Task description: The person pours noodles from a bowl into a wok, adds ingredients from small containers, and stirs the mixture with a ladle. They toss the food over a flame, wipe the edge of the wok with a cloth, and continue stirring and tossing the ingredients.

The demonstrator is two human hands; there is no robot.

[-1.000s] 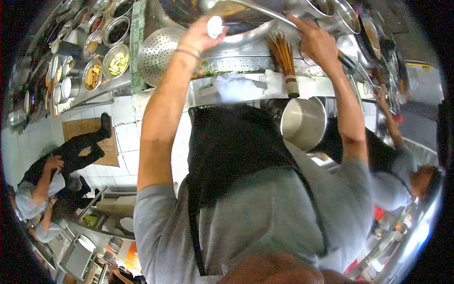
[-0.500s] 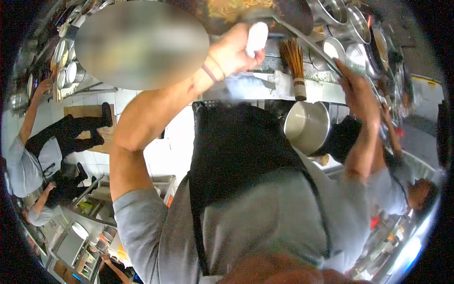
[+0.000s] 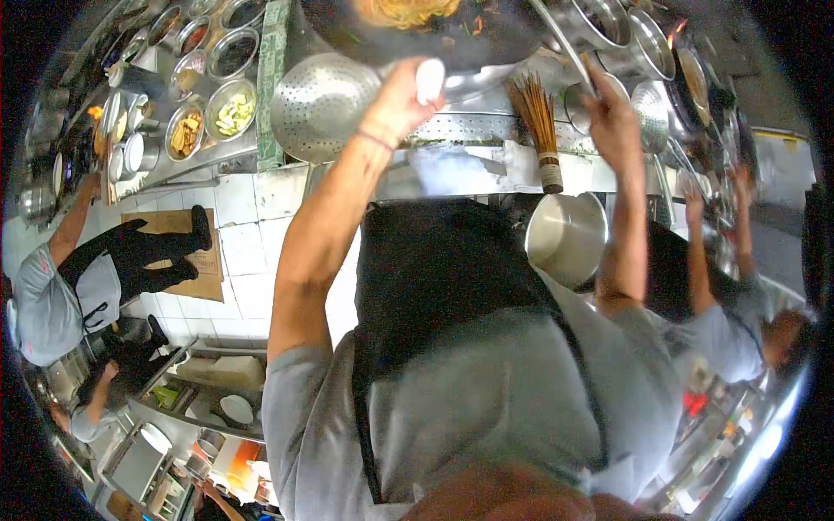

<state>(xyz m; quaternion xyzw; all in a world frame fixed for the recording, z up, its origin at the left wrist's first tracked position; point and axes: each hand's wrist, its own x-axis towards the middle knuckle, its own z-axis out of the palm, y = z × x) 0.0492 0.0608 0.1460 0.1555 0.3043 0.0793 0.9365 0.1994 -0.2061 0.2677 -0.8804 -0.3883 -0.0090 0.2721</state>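
Note:
At the top of the head view, noodle-like food point(image 3: 408, 12) lies in a large dark wok point(image 3: 512, 39). My left hand point(image 3: 404, 100) is closed round something white point(image 3: 430, 81), likely a cloth on the wok's near edge, though its exact nature is unclear. My right hand point(image 3: 613, 122) grips the long metal handle point(image 3: 563, 39) of a utensil reaching into the wok; its far end is out of view. A perforated metal strainer point(image 3: 317, 104) rests left of my left hand. Between my hands, a bamboo brush point(image 3: 540, 130) lies on the counter edge.
Bowls of cut ingredients point(image 3: 233, 113) stand at the left. A deep steel pot point(image 3: 566, 239) is below the counter edge. Metal pots point(image 3: 599, 19) and a flame point(image 3: 676, 35) are at the upper right. Co-workers stand left point(image 3: 52, 304) and right point(image 3: 725, 343).
My left hand has moved left with the white thing, and my right hand has moved left and up with the utensil. The strainer and ingredient bowls now show.

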